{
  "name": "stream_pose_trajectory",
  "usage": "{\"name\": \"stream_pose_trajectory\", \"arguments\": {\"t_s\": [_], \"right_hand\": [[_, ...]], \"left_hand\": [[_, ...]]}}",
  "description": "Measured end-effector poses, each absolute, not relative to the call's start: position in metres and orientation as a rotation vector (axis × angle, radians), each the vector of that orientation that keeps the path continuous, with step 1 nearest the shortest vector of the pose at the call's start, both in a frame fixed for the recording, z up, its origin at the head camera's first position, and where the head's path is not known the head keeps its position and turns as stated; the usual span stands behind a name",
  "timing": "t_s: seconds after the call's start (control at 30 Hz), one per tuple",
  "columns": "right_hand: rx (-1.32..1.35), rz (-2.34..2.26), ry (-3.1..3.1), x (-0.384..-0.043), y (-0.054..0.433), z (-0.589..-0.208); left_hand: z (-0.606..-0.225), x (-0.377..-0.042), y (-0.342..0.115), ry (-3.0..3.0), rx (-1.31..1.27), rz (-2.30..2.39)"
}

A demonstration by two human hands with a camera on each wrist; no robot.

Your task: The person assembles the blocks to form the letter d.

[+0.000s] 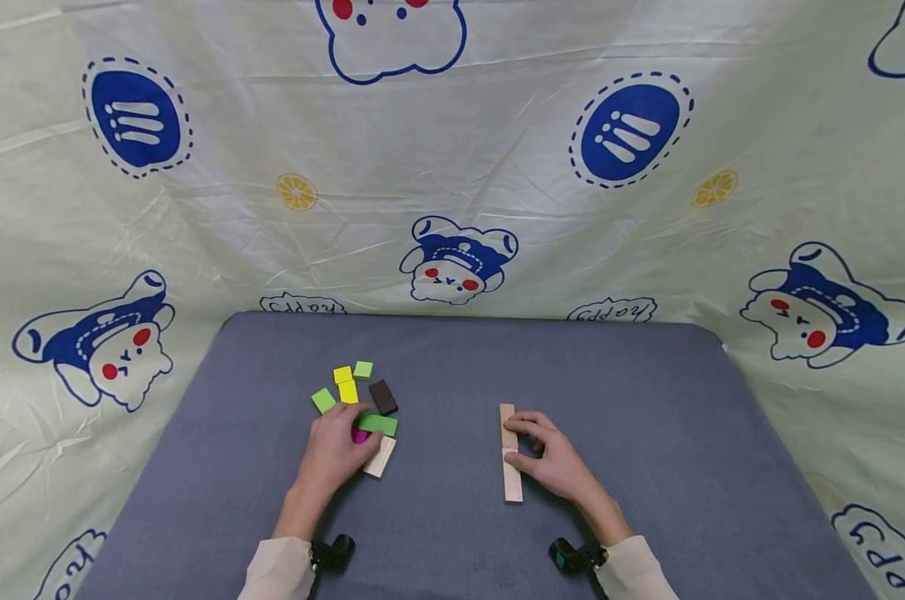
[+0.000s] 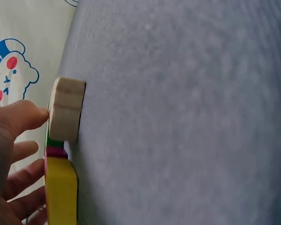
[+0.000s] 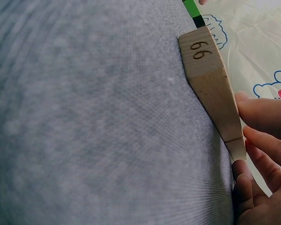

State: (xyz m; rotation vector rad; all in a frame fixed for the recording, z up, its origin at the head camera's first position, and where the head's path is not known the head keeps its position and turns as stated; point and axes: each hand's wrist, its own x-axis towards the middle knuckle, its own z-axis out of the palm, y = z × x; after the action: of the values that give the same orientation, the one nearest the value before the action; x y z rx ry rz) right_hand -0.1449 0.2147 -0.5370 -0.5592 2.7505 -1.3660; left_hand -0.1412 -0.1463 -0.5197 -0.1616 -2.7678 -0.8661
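My left hand (image 1: pixel 332 450) hovers low over a loose group of blocks, fingers bent loosely. Its thumb reaches the edge of a plain wooden block (image 1: pixel 380 457), and its fingertips are beside a long green block (image 1: pixel 379 425). Part of a magenta block (image 1: pixel 360 436) shows under that hand; a yellow block (image 2: pixel 62 190) is near its fingers in the left wrist view. Two plain wooden blocks lie end to end. My right hand (image 1: pixel 557 462) rests its thumb on the near one (image 1: pixel 512 483), marked 66 in the right wrist view, and its fingers on the far one (image 1: pixel 507 415).
Beyond the left hand lie two yellow pieces (image 1: pixel 348 392), a dark brown block (image 1: pixel 383 397) and small green blocks (image 1: pixel 363 371). A grey cloth covers the table (image 1: pixel 452 375). A patterned white sheet (image 1: pixel 482 167) hangs behind and beside it.
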Motion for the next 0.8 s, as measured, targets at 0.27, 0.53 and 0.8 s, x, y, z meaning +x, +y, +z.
{"name": "stream_pose_trajectory", "arguments": {"t_s": [0.27,0.53,0.8], "right_hand": [[-0.559,-1.379,2.745,-0.144,0.215,-0.534],[-0.563,-1.355,2.768,-0.144,0.214,-0.533],[-0.547,-1.348,2.761,-0.144,0.214,-0.537]], "left_hand": [[-0.519,-0.138,-0.133,-2.83,-0.171,-0.91],[-0.525,-0.135,-0.117,-2.775,-0.232,-0.963],[-0.528,-0.13,-0.112,-2.81,-0.148,-0.87]]}}
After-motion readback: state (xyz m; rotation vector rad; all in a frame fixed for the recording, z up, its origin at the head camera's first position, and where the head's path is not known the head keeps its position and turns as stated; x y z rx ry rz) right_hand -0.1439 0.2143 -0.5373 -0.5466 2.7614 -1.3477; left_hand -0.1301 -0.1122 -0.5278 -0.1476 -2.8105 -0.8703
